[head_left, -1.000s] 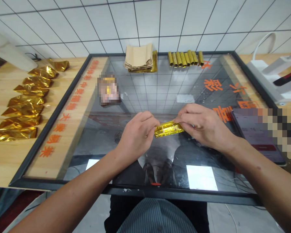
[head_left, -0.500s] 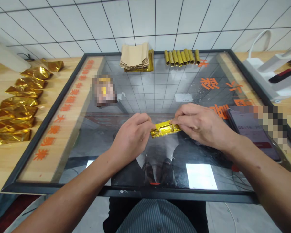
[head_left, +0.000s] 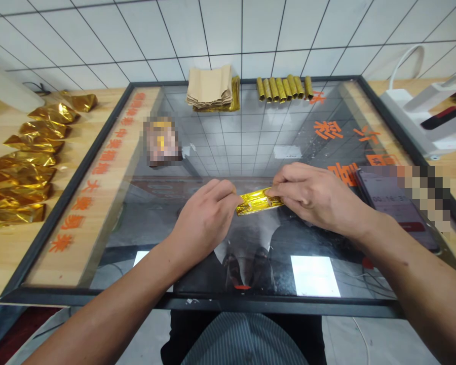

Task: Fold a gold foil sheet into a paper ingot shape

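Observation:
A narrow strip of shiny gold foil paper [head_left: 257, 201] lies across the middle of the glass top, tilted slightly up to the right. My left hand [head_left: 209, 215] pinches its left end between thumb and fingers. At the other end, the fingertips of my right hand [head_left: 306, 192] are closed on the foil. Its surface looks creased, and both ends are partly hidden under the fingers. At the back stand a stack of brown paper sheets [head_left: 209, 86] with gold foil beneath and a row of several gold rolled tubes [head_left: 283, 88].
Folded gold foil pieces [head_left: 19, 175] line the wooden table on the left. A blurred small box [head_left: 161, 142] sits on the glass. To the right are a phone [head_left: 397, 213] and a white power strip [head_left: 421, 124]. A black frame [head_left: 213, 304] edges the glass.
The foil strip looks a little flatter and more spread between my fingers. Both hands keep nearly the same place; the view has shifted slightly.

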The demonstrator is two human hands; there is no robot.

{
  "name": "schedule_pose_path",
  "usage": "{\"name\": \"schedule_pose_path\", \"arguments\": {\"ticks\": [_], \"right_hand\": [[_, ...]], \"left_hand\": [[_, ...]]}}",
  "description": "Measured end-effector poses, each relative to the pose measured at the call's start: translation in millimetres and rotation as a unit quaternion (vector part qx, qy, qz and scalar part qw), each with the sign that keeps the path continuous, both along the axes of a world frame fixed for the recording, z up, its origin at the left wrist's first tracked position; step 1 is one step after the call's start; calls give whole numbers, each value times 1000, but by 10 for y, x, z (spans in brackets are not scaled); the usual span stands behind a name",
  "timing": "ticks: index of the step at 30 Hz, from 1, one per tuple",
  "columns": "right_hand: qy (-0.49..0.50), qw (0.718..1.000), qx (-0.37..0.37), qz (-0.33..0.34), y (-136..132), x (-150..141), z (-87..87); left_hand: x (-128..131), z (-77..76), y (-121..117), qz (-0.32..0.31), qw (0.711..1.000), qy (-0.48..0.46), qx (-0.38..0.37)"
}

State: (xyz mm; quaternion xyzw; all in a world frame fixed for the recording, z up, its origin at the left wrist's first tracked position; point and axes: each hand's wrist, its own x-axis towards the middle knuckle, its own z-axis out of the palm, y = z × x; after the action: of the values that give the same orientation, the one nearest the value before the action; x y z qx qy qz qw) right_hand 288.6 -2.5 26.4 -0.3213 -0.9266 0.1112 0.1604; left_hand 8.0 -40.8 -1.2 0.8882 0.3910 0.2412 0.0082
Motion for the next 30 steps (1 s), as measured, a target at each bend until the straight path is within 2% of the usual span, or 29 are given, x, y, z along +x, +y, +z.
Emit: {"name": "schedule_pose_path", "arguments": {"ticks": [6,12,17,22,30], "right_hand": [[0,1000,-1,-3,-1,-5,0],[-21,1000,-9,5,-36,-10,26],[-62,997,40,32,-75,-48,63],[-87,992,84,34,-107,6,29],[-83,988,129,12,-187,137,-141]], "left_hand": [[-85,35,-62,-26,998,64,-1],[-284,119,-48,-134,980,150,5],[-337,180,84,-193,968,160,-26],[-366,199,140,-219,962,166,-4],[-380,120,169,-221,965,143,10]]}}
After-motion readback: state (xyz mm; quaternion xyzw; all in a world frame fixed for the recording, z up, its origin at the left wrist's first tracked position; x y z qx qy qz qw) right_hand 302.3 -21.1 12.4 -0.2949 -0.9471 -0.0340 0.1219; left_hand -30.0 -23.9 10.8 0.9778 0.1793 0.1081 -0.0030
